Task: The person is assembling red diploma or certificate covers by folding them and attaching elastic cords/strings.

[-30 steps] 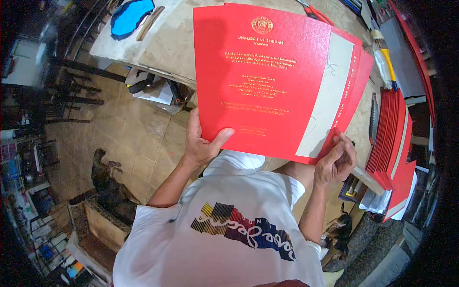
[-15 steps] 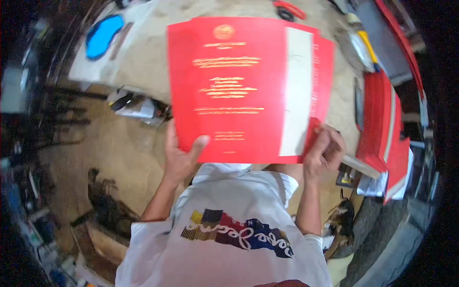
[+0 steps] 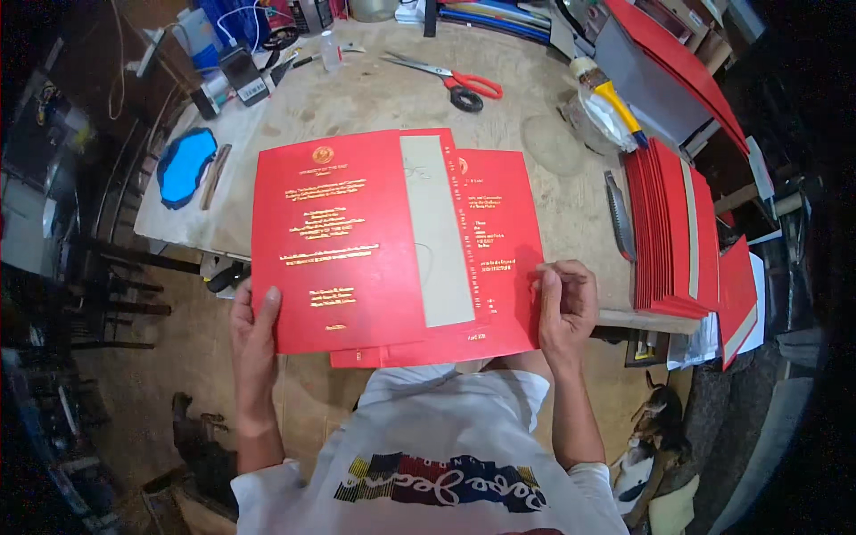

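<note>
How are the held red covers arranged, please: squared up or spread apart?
Spread apart, overlapping: the rear cover sticks out right of and below the front cover.

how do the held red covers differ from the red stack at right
The held red covers fan out; the red stack is thick and closely layered. The covers are held up between left hand and right hand; the stack rests on the table. Both are red with pale strips.

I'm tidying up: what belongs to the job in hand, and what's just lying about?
In use:
- red covers in left hand and right hand
- probably the red stack

Apparently lying about:
- scissors
- serrated blade
- yellow-handled brush
- blue object
</note>
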A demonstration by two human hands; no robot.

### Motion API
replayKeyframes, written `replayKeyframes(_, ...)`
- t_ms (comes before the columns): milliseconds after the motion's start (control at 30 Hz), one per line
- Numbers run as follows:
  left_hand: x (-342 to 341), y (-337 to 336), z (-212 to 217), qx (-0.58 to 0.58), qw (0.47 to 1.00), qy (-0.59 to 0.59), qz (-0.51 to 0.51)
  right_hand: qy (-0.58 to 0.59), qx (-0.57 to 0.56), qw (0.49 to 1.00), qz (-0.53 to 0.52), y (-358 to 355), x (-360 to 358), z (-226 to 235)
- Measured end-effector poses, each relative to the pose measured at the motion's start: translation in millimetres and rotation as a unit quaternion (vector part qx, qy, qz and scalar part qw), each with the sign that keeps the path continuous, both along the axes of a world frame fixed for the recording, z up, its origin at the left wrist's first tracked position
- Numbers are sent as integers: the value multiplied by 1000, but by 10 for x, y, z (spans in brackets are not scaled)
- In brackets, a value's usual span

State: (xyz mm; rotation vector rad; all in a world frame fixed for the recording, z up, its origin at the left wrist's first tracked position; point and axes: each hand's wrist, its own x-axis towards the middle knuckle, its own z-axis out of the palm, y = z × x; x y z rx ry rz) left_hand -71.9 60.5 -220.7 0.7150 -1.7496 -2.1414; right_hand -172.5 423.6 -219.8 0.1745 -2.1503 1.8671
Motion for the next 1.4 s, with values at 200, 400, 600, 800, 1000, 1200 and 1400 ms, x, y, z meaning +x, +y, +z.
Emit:
replayKeyframes(200, -66, -283, 73, -113, 993, -14, 15, -27, -5, 1000, 3, 71, -58, 4)
replayKeyframes(400, -90, -623, -8, -153, 986, 4, 68, 1, 36, 999, -40, 56, -108, 1)
replayKeyframes(600, 176, -1096, 83, -212, 957, -60, 188, -64, 38, 997, -29, 100, -60, 216)
replayKeyframes(800, 251, -1658, 139, -295, 933, -65, 194, -91, -38, 995, -7, 83, 62, 387)
replayKeyframes(1000, 134, -1134, 385, -657, 726, -17, 204, -122, -130, 984, -23, 16, 150, 519)
replayKeyframes(1200, 211, 610, 513, -541, 793, 134, -246, -182, -332, 924, -45, 37, -14, 651)
replayKeyframes(1400, 228, 1203, 287, -534, 822, 160, -111, -139, -442, 870, 166, -136, 221, 1093)
